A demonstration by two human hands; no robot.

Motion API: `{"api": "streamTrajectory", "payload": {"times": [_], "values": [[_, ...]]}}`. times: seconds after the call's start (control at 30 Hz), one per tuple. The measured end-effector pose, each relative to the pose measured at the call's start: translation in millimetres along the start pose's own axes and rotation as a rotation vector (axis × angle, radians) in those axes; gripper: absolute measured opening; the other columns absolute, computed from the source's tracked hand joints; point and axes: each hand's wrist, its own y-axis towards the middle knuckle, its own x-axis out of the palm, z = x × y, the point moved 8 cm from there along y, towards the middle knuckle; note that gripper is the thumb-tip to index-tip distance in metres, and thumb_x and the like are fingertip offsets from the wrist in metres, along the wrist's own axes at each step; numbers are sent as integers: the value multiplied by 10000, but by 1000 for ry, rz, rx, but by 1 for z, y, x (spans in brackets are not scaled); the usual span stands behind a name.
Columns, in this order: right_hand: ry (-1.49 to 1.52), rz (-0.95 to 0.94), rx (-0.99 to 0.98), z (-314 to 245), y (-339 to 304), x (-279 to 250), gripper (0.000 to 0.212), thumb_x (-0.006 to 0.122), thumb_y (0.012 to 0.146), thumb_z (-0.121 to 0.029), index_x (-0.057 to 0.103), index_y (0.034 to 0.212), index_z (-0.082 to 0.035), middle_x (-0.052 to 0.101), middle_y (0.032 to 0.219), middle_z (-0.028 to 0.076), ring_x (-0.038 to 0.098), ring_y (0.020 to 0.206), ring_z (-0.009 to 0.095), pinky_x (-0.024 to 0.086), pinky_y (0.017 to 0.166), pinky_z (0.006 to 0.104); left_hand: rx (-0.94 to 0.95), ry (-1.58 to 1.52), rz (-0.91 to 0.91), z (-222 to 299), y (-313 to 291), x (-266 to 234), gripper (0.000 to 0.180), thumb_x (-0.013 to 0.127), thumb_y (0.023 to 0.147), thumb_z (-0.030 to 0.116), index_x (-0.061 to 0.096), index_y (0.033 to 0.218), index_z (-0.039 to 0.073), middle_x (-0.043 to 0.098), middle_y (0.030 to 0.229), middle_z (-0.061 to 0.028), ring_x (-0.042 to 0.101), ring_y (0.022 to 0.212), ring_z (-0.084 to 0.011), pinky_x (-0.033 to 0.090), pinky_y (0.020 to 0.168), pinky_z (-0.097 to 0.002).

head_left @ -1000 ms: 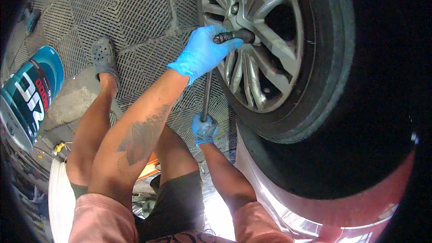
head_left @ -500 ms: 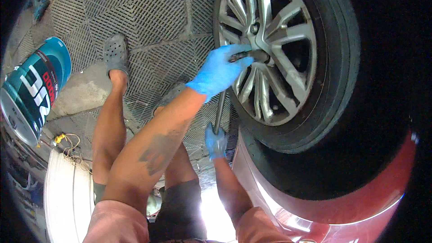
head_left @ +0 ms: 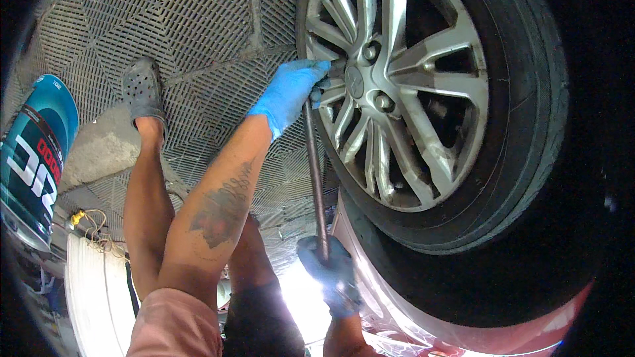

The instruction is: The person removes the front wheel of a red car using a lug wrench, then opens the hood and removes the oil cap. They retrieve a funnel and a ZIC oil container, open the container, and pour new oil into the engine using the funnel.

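My left hand, in a blue glove, is closed round the head end of a long dark metal lug wrench. Lower down, my right hand, also gloved, grips the bar's other end. Right of them stands a silver multi-spoke wheel with a black tyre. Two lug nuts show beside the centre cap. The wrench's head sits by the left part of the hub; my left fingers partly hide it, and I cannot tell whether it is on a nut.
Red car bodywork curves below the tyre. Grey grid tiles cover the floor. On the left are a teal drum, a cord with a yellow plug and a white panel-like object. My foot wears a grey clog.
The wrench's head has come away from the lower part of the hub and moved left and slightly up. My right hand has moved down and nearer. The wheel appears larger in view.
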Motion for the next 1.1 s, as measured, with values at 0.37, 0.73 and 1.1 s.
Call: {"api": "streamTrajectory", "payload": {"times": [0.37,0.73,1.1], "values": [[-138,-10,-18,82,92,79,451,646,910,-481,615,957,-33,675,823,201,666,812,388,507,710,492,288,414,-41,26,4,6,336,678,931,170,654,1230,21,701,1047,-61,627,842,-103,508,722,-235],[-42,190,61,75,162,111,600,504,946,-524,693,759,13,659,733,257,648,689,450,503,660,523,468,476,56,33,1,5,317,705,904,250,703,1086,-9,711,960,-96,626,832,-147,520,737,-302],[117,354,-229,103,196,143,229,611,818,-206,606,682,-22,587,574,84,507,482,215,410,523,408,274,431,187,19,12,-9,312,742,878,353,722,941,48,653,758,-31,516,608,-111,414,549,-284]]}}
